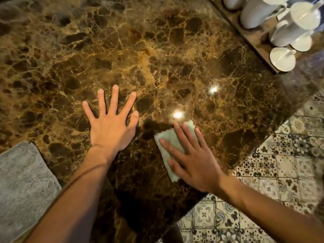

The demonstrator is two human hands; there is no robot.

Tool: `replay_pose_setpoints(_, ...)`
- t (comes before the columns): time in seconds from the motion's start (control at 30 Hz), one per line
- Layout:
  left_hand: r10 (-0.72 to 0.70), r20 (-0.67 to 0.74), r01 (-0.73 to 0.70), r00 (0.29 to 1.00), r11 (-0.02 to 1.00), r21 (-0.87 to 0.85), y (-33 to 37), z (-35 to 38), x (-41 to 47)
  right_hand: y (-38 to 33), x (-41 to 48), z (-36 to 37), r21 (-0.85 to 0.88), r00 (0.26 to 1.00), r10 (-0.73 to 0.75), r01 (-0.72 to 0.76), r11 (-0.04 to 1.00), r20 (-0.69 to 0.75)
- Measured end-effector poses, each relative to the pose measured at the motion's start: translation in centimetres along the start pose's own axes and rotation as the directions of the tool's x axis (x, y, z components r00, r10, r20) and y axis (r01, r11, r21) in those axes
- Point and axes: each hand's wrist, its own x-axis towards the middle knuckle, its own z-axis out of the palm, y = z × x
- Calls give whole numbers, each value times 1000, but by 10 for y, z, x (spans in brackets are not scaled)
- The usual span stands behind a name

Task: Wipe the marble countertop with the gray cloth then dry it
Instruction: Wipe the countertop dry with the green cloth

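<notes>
Right hand (pixel 191 160), fingers flat and slightly spread, presses a pale green cloth (pixel 168 155) near the marble countertop's (pixel 157 58) right edge. Left hand (pixel 112 125) is splayed flat, empty. Gray cloth (pixel 22 181) lies idle at the left edge. Risk: a wide stroke could slide the cloth off the edge.

A wooden tray (pixel 252 35) at the far right corner carries white cups (pixel 282 57) and pitchers (pixel 254 13) — upright, close together (some blurred). Below lies patterned tile floor (pixel 273 186).
</notes>
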Motion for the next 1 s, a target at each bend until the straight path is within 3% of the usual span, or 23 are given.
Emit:
replay_pose_setpoints(0.13, -19, 24, 20, 1000, 999, -36, 2, -3, -1, -16, -51, 14, 52, 1000, -3, 2, 999, 18)
replay_pose_setpoints(0.27, -18, 29, 19, 999, 999, -35, 3, -5, -1, -12, -37, 13, 74, 1000, 17, -16, 997, -14)
replay_pose_setpoints(0.73, 19, -22, -19, 1000, 1000, -16, 1, -2, -3, 116, 273, -77, 88, 956, 294, -292, 953, -18)
replay_pose_setpoints(1.0, 11, -41, -10, 999, 1000, 29, 1, 0, -2, 132, 309, -89, 135, 930, 368, -362, 922, -24)
